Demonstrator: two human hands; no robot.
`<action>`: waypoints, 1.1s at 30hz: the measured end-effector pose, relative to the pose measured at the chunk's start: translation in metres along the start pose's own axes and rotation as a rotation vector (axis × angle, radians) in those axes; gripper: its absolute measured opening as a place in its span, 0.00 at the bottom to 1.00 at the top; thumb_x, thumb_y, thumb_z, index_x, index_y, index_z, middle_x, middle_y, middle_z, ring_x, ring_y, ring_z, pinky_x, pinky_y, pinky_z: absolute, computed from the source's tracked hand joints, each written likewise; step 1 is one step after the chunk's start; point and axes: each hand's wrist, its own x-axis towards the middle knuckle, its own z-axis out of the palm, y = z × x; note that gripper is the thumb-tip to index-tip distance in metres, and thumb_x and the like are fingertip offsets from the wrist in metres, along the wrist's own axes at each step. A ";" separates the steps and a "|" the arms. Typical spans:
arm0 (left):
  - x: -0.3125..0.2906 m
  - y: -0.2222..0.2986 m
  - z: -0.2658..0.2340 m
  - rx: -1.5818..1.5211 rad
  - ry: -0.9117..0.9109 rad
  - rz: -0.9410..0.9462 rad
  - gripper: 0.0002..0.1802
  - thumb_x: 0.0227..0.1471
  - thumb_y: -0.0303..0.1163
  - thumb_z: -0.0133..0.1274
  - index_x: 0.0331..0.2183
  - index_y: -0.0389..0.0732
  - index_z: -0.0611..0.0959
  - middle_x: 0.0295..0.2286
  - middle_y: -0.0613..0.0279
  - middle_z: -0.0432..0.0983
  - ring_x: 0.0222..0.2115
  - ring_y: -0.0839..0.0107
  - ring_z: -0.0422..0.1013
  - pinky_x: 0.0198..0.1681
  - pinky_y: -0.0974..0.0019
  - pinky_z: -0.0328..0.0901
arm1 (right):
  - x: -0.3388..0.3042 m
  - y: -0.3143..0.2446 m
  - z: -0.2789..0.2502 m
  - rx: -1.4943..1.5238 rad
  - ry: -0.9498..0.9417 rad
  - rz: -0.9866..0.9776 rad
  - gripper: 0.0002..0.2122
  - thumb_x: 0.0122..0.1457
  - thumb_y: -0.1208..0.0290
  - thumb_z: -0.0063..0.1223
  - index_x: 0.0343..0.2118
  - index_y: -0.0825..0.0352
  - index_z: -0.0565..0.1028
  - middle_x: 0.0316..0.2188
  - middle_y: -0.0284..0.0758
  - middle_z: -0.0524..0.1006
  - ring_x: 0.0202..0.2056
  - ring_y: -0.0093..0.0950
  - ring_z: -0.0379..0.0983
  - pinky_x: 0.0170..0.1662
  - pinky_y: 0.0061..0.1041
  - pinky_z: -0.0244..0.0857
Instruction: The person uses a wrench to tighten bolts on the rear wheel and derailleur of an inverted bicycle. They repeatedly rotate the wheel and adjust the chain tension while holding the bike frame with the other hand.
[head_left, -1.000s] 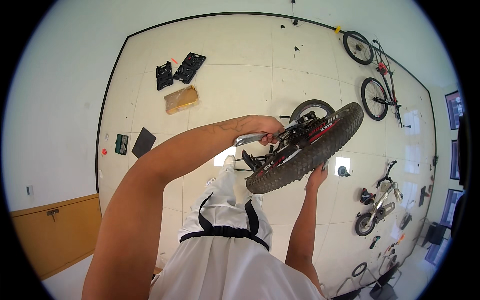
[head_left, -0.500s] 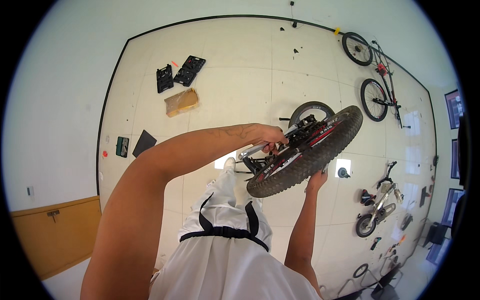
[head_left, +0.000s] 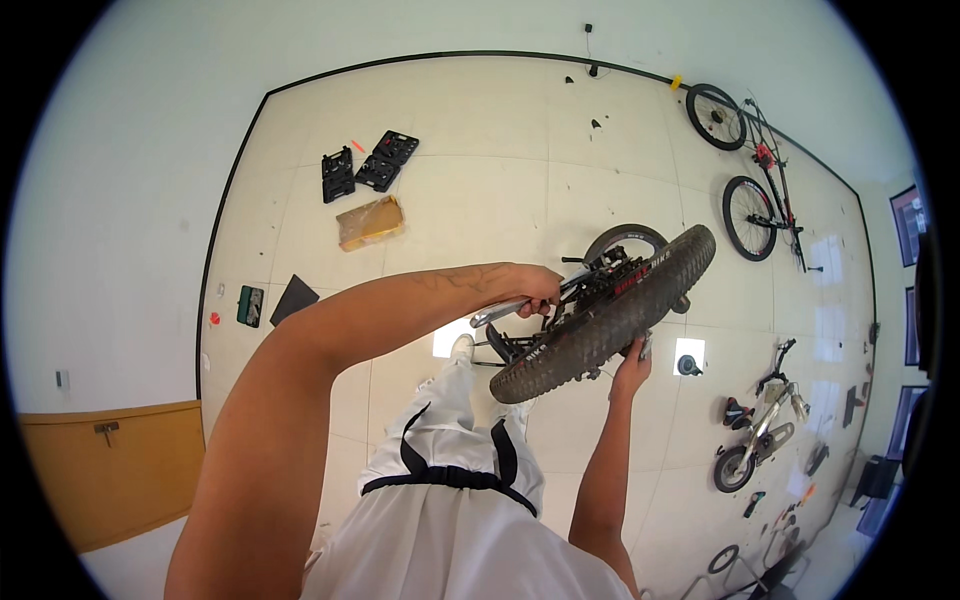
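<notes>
A bicycle wheel with a black knobby tire [head_left: 605, 345] stands tilted in front of me, and its tread faces up toward me. Behind it are bike parts, including a second wheel [head_left: 628, 235] lower down. My left hand [head_left: 537, 288] is closed round a silver bar [head_left: 500, 312] on the left side of the wheel, close to its hub area. My right hand [head_left: 630, 370] reaches up under the tire's right side, with fingers bent around a small silver part [head_left: 646, 348]. The tire hides some of its fingertips, and what that part is cannot be made out.
Black tool cases [head_left: 388, 160] and a cardboard box [head_left: 370, 222] lie on the tiled floor at far left. One bicycle [head_left: 765, 170] lies by the far right wall, a small silver bike [head_left: 765, 430] nearer. A wooden cabinet [head_left: 115, 480] stands left.
The wheel has rolled over so its tread shows more, and its side less. My left hand has shifted slightly left along the silver bar; the right has moved slightly down.
</notes>
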 end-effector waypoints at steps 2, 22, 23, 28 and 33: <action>-0.001 0.002 -0.002 0.067 -0.024 -0.038 0.22 0.55 0.24 0.39 0.51 0.51 0.68 0.17 0.65 0.63 0.10 0.85 0.51 0.12 0.76 0.51 | -0.003 -0.007 -0.002 -0.010 -0.027 0.046 0.19 0.66 0.62 0.42 0.47 0.75 0.71 0.38 0.38 0.77 0.39 0.27 0.74 0.45 0.25 0.66; -0.016 -0.005 0.023 0.065 -0.003 0.024 0.32 0.53 0.24 0.37 0.60 0.55 0.58 0.19 0.58 0.67 0.12 0.83 0.58 0.10 0.76 0.53 | -0.002 0.026 -0.026 0.003 -0.012 0.019 0.16 0.66 0.68 0.38 0.48 0.73 0.71 0.39 0.37 0.77 0.39 0.24 0.70 0.46 0.24 0.63; -0.018 -0.007 0.025 0.065 0.013 0.044 0.34 0.53 0.24 0.36 0.61 0.56 0.58 0.19 0.58 0.67 0.12 0.82 0.58 0.10 0.76 0.53 | -0.002 0.027 -0.026 -0.008 -0.003 0.009 0.16 0.66 0.67 0.39 0.48 0.73 0.71 0.39 0.36 0.77 0.39 0.24 0.70 0.46 0.24 0.63; -0.014 -0.034 0.025 0.117 0.115 0.125 0.44 0.49 0.19 0.37 0.65 0.61 0.50 0.18 0.58 0.69 0.07 0.80 0.55 0.08 0.74 0.53 | -0.005 0.005 -0.013 -0.020 -0.005 0.045 0.18 0.67 0.63 0.41 0.49 0.74 0.71 0.39 0.38 0.78 0.39 0.25 0.74 0.46 0.26 0.66; -0.005 -0.053 0.019 0.015 0.085 0.168 0.46 0.49 0.19 0.39 0.65 0.63 0.48 0.17 0.59 0.69 0.06 0.80 0.55 0.08 0.73 0.52 | -0.006 -0.003 -0.010 -0.059 0.006 0.019 0.19 0.67 0.61 0.41 0.50 0.74 0.71 0.40 0.38 0.77 0.40 0.26 0.74 0.45 0.27 0.67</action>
